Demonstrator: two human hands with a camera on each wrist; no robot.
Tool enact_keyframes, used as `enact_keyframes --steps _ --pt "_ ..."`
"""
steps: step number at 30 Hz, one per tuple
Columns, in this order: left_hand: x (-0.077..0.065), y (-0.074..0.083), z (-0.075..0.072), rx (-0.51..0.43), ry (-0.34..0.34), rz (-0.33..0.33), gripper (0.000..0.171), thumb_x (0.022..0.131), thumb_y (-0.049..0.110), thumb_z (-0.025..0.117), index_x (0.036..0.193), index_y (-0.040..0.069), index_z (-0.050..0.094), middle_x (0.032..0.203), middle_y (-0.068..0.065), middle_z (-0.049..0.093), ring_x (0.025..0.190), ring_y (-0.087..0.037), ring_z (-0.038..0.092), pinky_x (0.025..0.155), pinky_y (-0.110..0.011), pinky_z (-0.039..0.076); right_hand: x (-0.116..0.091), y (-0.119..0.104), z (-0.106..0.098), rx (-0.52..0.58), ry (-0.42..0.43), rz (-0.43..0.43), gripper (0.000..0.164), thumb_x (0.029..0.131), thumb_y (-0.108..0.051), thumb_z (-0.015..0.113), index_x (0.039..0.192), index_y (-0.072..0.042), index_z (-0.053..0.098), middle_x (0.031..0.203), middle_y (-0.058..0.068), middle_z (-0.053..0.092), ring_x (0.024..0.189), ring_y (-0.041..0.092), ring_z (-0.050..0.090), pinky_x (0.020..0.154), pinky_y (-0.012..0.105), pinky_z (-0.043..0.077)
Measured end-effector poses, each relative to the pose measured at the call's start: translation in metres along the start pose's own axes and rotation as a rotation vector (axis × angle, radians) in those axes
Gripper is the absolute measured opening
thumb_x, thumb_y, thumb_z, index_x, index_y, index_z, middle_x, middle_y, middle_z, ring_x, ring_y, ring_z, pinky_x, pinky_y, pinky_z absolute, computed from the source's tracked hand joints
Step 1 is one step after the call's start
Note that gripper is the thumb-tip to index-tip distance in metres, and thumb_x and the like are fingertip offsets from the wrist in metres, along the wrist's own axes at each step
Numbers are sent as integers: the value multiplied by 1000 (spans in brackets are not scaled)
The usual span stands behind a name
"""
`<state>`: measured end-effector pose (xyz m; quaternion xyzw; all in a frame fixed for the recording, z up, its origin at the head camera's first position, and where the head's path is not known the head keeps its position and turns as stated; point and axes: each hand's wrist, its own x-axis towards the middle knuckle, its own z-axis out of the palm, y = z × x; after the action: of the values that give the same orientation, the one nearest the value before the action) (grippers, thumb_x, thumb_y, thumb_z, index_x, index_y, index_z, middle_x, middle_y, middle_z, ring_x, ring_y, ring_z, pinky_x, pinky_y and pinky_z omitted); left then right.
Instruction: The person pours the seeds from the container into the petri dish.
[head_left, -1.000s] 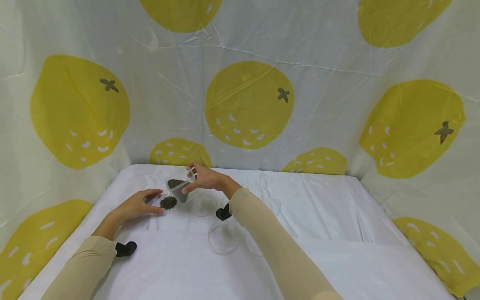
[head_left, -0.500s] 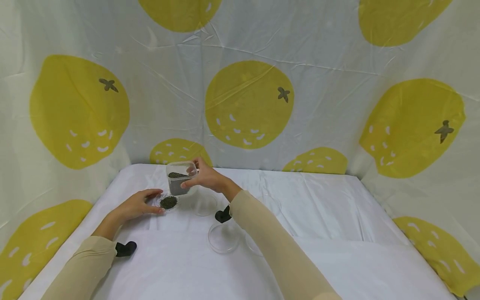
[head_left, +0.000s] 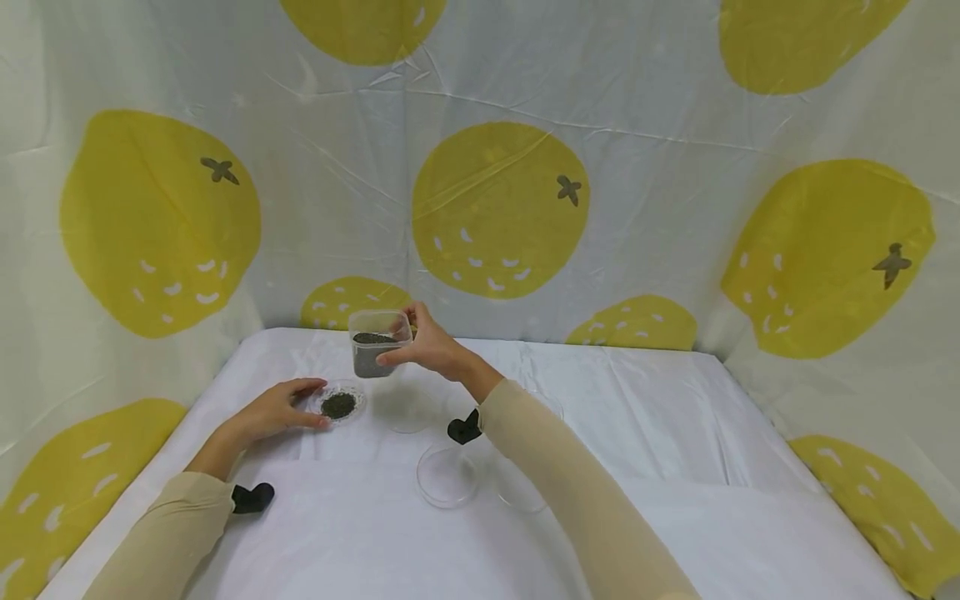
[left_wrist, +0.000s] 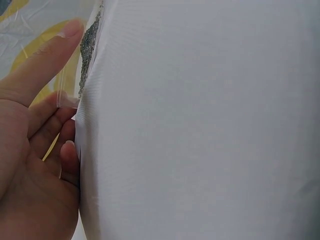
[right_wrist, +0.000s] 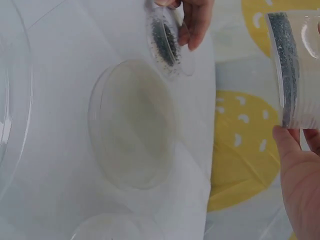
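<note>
My left hand rests at the table's back left, thumb and fingers spanning the rim of a clear petri dish. Dark green-black granules lie heaped in the dish's middle, with specks scattered around them. Slightly right of it and raised above the tabletop, my right hand grips a square clear plastic tub by its side. The tub is nearly upright and about half full of the same dark granules. In the right wrist view, the thumb presses on the tub's wall; most fingers are hidden behind it.
A clear petri dish lies below the tub. Another dish sits nearer the front, and one more is partly covered by the right sleeve. White cloth covers the table; a lemon-print curtain hangs behind.
The tub has gone from tilted over the dish of granules to nearly upright, then up and right with my right hand. My left hand has stayed at the dish.
</note>
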<state>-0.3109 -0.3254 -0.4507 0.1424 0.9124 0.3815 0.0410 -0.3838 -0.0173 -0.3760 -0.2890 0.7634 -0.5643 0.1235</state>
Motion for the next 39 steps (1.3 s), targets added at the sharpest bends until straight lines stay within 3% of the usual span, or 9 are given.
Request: enact_keyframes --steps 10,20,28,39 --pt "-2 3 0 -3 -2 2 85 81 32 90 147 -6 51 149 -32 46 143 -52 32 115 -68 22 -17 -13 -31 -2 5 26 84 82 -13 88 142 -10 30 139 10 45 129 27 48 99 41 50" --pt "-5 -2 -3 29 18 10 88 80 37 90 147 -6 51 150 -31 46 144 -51 31 115 -66 22 -34 -14 -59 -18 17 -4 75 83 -14 88 133 -11 32 141 16 49 129 27 49 96 43 51" --pt "-4 2 -3 15 21 10 87 80 35 91 147 -6 51 151 -31 45 145 -51 29 116 -66 21 -60 -12 -89 -8 53 6 77 85 -13 86 139 -8 31 139 10 49 136 27 47 104 46 48" --pt "-4 4 0 -17 -3 -12 87 81 33 91 148 -5 50 152 -32 44 146 -52 27 116 -66 20 -103 10 -133 -34 132 70 79 86 -17 87 140 -8 29 145 16 45 141 33 41 109 54 42"
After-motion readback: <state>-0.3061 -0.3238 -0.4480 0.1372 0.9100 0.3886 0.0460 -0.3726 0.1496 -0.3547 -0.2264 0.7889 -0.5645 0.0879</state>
